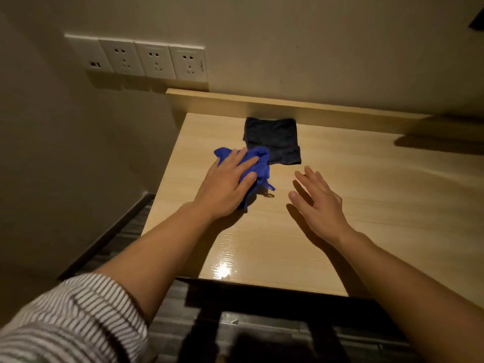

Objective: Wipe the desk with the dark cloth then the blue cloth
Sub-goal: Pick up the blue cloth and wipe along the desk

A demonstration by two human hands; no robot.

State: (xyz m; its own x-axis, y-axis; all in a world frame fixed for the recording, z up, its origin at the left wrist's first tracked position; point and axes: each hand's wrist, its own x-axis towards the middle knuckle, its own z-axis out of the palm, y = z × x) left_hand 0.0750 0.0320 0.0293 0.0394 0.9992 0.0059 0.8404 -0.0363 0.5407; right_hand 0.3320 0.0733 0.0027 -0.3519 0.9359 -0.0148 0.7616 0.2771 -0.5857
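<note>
Pale wood-grain desk [366, 205]: left hand [225, 184] presses flat-fingered on one crumpled blue cloth [259, 163] touching one folded dark cloth [272, 140]; right hand [317, 203] hovers spread, empty. Four white wall socket plates [154, 61].

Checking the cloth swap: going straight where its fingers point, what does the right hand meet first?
Probably the dark cloth, at its near right corner; the right hand hovers, depth unclear.

Glossy wood-grain desk [340, 205]; soft matt blue cloth [258, 163].
</note>
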